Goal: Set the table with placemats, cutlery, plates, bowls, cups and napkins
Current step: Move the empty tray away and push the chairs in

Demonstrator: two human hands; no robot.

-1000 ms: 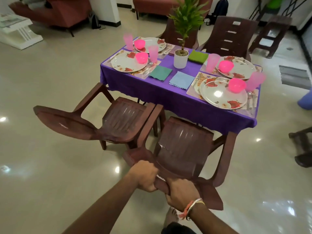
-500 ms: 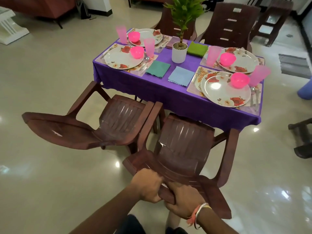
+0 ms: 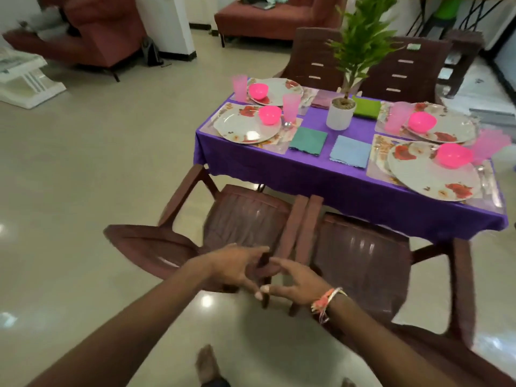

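Floral white round plates (image 3: pixel 430 178), each bearing a pink plastic bowl (image 3: pixel 454 155), sit on placemats (image 3: pixel 377 153) on the purple-clothed surface (image 3: pixel 321 180). The left grip (image 3: pixel 237 268) and right grip (image 3: pixel 296 283) are spread wide, holding nothing, seemingly just above two brown plastic chairs (image 3: pixel 363 258); blur hides any contact.

Glossy tiled floor (image 3: pixel 83 177), purple cloth tablecloth (image 3: pixel 349 188)

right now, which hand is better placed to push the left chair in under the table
Left, probably. The left hand hovers open over the left chair's back corner, by its inner armrest; the right hand is open over the right chair's armrest.
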